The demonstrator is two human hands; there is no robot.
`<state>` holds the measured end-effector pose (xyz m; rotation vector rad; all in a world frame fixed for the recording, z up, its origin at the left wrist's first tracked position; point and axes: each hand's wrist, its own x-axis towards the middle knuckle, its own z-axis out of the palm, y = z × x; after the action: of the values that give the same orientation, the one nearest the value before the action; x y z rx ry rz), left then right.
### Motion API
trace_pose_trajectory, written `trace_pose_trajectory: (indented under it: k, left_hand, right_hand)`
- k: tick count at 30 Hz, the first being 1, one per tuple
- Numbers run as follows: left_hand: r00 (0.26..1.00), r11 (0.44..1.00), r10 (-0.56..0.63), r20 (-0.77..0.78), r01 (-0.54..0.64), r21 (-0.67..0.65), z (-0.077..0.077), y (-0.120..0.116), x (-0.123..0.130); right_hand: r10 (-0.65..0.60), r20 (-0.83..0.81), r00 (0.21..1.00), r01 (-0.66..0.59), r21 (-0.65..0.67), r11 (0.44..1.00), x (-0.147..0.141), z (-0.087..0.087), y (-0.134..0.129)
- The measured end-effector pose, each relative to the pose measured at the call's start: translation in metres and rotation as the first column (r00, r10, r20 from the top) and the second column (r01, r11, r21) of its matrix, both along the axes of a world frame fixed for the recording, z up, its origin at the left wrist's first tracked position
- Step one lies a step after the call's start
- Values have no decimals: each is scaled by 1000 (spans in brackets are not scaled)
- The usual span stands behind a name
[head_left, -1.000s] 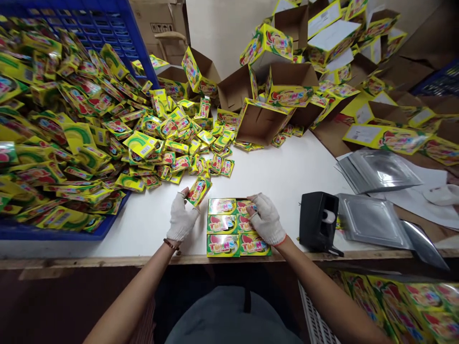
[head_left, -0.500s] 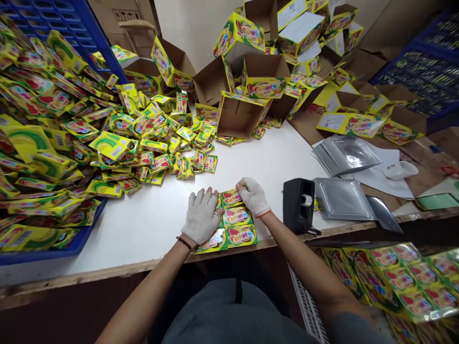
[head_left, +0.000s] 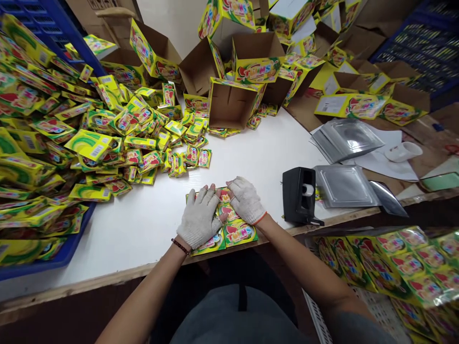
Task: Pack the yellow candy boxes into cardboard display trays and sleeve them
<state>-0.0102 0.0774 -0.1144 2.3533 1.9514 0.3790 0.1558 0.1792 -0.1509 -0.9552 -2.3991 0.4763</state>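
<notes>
Mid-frame, our left hand point(head_left: 201, 216) lies spread over TWINS boxes point(head_left: 239, 233); our right hand point(head_left: 247, 200) overlaps them, its grip unclear.

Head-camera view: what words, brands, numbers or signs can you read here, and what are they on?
"TWINS": small yellow box at the front.
"TWINS": open display carton at the back.
Too small to read: fine print on the boxes, and the white label on another carton.
Brown carton: printed symbols, cut off by the picture's edge.
</notes>
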Motion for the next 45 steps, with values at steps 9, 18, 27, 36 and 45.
trace_pose_trajectory:
  k: [9,18,27,36,45]
  left_hand:
    - [999,1000,27,-30,-27,-12,1,4,3]
    - [997,999,47,62,-49,19,6,11,2]
    - [996,999,25,87,-27,30,5,10,-2]
    - [950,997,24,312,2,-82,15,33,-16]
    - [906,971,135,401,-41,-236,19,49,-21]
  right_hand:
    - [174,-144,974,-180,-36,983,5,1,14]
    - [104,-65,992,-104,-2,995,5,7,10]
    - [112,-288,951,-176,-210,962,4,8,18]
    - [35,-310,950,-192,-494,848,-1,12,34]
    - [80,-535,841,-452,-615,646,7,5,47]
